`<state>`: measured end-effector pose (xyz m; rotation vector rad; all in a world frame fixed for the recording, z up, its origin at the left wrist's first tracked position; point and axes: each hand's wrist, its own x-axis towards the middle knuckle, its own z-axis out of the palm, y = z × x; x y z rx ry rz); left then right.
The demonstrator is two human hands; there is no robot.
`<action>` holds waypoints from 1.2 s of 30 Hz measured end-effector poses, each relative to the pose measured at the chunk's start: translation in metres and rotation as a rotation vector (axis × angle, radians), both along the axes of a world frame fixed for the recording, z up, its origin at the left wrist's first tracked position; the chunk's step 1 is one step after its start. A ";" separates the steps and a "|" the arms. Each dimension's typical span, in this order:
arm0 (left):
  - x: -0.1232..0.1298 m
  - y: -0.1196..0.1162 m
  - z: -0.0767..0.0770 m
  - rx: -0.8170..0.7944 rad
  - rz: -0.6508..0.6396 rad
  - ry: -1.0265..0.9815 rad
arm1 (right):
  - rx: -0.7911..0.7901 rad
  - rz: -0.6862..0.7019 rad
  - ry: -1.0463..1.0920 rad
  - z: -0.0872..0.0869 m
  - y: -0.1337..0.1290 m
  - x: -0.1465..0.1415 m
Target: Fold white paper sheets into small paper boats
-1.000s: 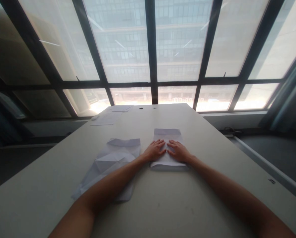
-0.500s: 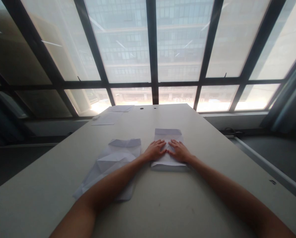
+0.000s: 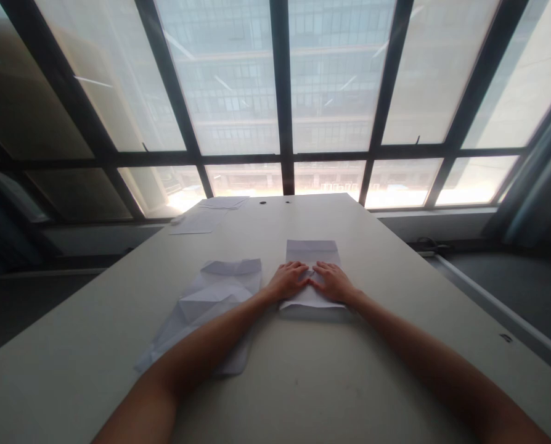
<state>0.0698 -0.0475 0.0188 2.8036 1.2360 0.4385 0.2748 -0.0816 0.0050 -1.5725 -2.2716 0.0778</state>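
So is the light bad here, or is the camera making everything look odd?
Head view: both, it seems. The lower window panes glare nearly white; pale streaks, likely reflections, cross the glass; the table looks dim up close; left hand and right hand look slightly soft; window frames splay outward.

Folded paper [image 3: 311, 248]: middle hidden beneath my left grip [image 3: 288, 281], right grip [image 3: 333, 282]. Creased paper [image 3: 211, 291]: partly behind my left forearm [image 3: 215, 333]. Dark mark [image 3: 505, 338], far right: unidentifiable.

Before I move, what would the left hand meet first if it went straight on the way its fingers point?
Probably the right hand, close ahead of the left hand on the folded paper; whether their fingertips touch is unclear.
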 end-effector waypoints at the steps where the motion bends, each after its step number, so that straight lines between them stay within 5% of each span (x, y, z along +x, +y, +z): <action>1: 0.000 0.001 -0.001 0.000 0.000 -0.005 | 0.000 0.001 0.000 -0.001 0.000 0.000; 11: -0.003 0.013 -0.019 -0.075 0.023 0.029 | -0.156 -0.099 -0.034 -0.011 0.010 0.008; 36: -0.004 0.011 -0.005 -0.082 0.133 -0.228 | 0.080 -0.134 0.004 0.007 0.000 0.008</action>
